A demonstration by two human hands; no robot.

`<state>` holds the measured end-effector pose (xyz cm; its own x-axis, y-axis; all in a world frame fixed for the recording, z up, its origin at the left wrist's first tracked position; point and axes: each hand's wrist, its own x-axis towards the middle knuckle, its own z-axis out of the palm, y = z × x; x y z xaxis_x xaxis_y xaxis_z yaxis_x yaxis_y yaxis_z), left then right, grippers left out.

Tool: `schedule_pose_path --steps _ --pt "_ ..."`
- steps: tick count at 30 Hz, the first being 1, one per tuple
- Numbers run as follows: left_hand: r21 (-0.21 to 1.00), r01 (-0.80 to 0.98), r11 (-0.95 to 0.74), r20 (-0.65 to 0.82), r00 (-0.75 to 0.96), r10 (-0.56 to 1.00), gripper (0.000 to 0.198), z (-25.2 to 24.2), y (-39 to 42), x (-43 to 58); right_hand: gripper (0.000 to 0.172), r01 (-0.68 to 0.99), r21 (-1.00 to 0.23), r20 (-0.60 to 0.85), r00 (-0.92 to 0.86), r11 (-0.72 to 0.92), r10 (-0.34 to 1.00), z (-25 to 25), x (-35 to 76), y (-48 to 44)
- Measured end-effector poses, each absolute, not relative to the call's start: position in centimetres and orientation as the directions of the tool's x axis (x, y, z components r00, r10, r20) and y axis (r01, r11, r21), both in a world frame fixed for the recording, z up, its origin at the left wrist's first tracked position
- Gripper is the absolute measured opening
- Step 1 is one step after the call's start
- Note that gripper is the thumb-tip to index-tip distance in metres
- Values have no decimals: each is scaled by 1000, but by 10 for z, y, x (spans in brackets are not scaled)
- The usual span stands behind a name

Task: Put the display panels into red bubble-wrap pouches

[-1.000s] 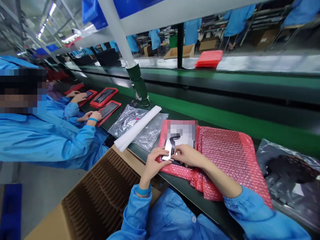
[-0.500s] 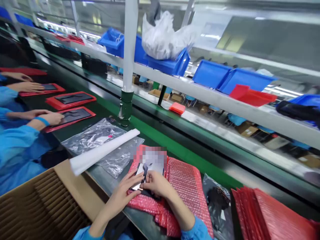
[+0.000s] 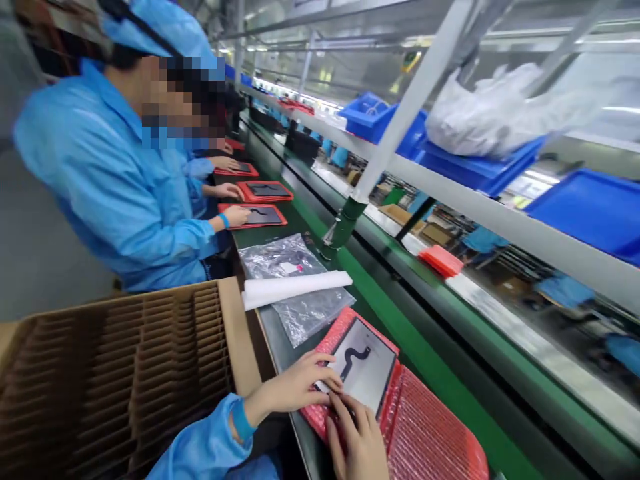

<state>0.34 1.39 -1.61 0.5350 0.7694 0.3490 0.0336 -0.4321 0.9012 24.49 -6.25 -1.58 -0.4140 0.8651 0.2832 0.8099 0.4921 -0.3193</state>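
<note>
A flat display panel [image 3: 370, 367] with a grey face and dark border lies on red bubble wrap bags [image 3: 435, 427] at the bench edge. A black curved strip, like a flex cable [image 3: 356, 357], shows on its face. My left hand [image 3: 300, 383] reaches in from the left, with fingers stretched over the panel's near left corner. My right hand [image 3: 357, 437] is at the same near edge, fingers apart and slightly bent, their tips close to my left fingertips. Whether anything small is under the fingertips is hidden.
A slotted cardboard box [image 3: 240, 340] stands at my left. Beyond the panel lie a clear plastic bag [image 3: 280, 257] and a white foam roll [image 3: 300, 288]. A co-worker in blue [image 3: 135, 173] handles similar panels. A slanting post [image 3: 410, 100] and a rail with blue bins [image 3: 480, 160] stand across the bench.
The view has swung left, bringing the co-worker and more of the box into sight. My right hand has moved back from over the panel to its near edge, uncovering the black strip.
</note>
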Motion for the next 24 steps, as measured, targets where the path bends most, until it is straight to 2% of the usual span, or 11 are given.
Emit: schedule_pose_path --steps 3,6,9,11,17,20,24 --pt "893 9 -450 377 532 758 35 -19 18 3 51 858 -113 362 -435 502 825 -29 252 -65" --pt "914 -4 -407 343 546 765 35 -20 20 3 46 874 79 406 -467 479 785 -31 250 -67" --pt "936 11 -353 285 569 772 36 -20 19 2 42 832 284 463 -555 477 691 -27 246 -65" --pt "935 24 -353 277 572 772 37 -19 18 1 41 792 357 484 -610 495 627 -24 246 -61" --pt "925 47 -377 287 565 773 34 -16 18 0 45 771 326 518 -630 547 579 -15 241 -61" --pt "925 85 -371 263 561 785 32 -17 13 1 44 824 255 485 -562 506 670 -4 227 -74" --pt "925 166 -340 203 541 816 33 -20 7 2 50 892 78 418 -435 446 798 7 216 -92"
